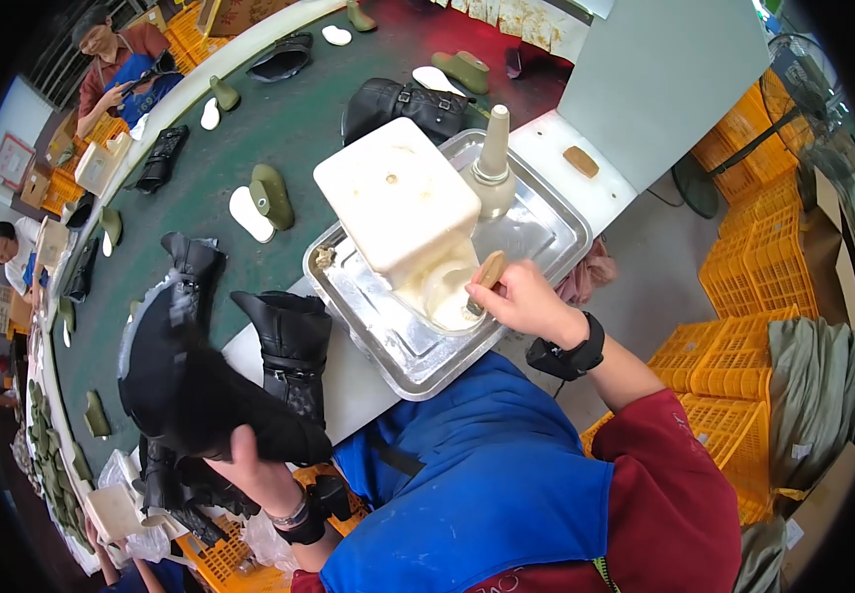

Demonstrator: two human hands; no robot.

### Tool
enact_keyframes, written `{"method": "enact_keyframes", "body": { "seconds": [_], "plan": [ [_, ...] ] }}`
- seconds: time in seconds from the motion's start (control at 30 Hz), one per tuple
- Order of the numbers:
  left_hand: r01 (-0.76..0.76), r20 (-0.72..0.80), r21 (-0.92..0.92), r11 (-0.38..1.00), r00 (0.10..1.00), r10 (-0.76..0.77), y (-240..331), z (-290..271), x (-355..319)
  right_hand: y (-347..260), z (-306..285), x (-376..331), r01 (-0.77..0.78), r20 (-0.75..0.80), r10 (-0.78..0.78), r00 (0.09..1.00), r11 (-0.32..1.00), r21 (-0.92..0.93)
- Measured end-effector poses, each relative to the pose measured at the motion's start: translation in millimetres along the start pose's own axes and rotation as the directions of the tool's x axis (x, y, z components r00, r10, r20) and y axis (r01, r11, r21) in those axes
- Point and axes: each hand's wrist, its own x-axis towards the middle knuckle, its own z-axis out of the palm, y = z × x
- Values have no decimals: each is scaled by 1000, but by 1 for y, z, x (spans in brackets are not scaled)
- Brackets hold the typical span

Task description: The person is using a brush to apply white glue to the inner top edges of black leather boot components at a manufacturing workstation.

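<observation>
A: Brush, wooden handle, tip down in the cream glue pot on the steel tray. Right hand closed around the handle.

B: Left hand?

A: Curled under a black boot, held up over the table edge, left of the tray. Second black boot stands just beside it.

B: Tip for the step?

A: My guess: load lightly, wipe excess on the pot lip over the tray, keep the boot steady and close. Green conveyor beyond, carrying lasts.
</observation>
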Motion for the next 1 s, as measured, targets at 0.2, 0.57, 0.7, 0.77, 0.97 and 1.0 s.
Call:
{"method": "enact_keyframes", "body": {
  "seconds": [0.2,0.57,0.7,0.77,0.97,1.0],
  "plan": [
    [-447,301,804,391,874,380,-17,0,-15,-16,-21,-3,-110,10,110,994,994,-23],
    [-534,544,561,632,814,204,-50,-1,-44,-67,-18,25,-119,53,157,986,449,886],
    [-619,585,581,528,769,258,-47,11,-44,-77,-10,23,-61,23,73,997,581,812],
    [-628,594,561,540,759,266,-45,15,-42,-72,-7,25,-57,14,77,997,593,803],
    [-590,565,479,650,774,286,-46,20,-42,-67,-5,26,-55,-25,122,992,606,794],
    [-579,559,477,661,780,280,-44,21,-42,-68,-5,25,-46,-43,128,991,618,785]
  ]
}}
